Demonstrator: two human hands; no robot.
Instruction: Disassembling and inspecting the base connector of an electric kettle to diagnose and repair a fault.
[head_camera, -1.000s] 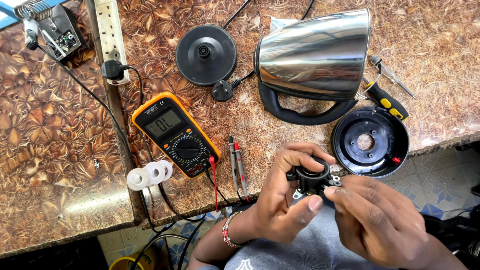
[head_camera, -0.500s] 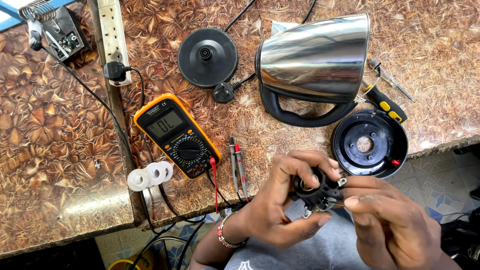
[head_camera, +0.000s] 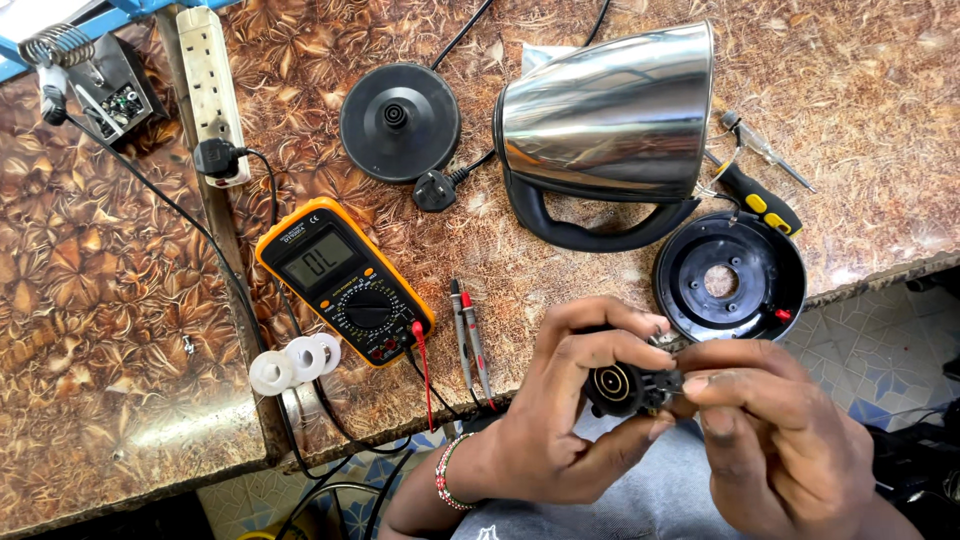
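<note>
Black plastic connector part (head_camera: 628, 385), round with concentric rings, now tilted face-up between both hands below the table edge (head_camera: 880, 270). Left hand (head_camera: 560, 415) clamped around it; right hand (head_camera: 770, 440) pinching its side, shifted closer than moments before. Inspection apparently underway.

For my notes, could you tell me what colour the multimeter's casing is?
Orange around a black face, on the multimeter; head view.

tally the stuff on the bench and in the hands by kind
steel kettle body: 1
round black kettle parts, namely power base, bottom cover, and connector held by left hand and right hand: 3
multimeter: 1
test probes: 2
screwdrivers: 2
white tape rolls: 3
power strip: 1
total: 13
</note>
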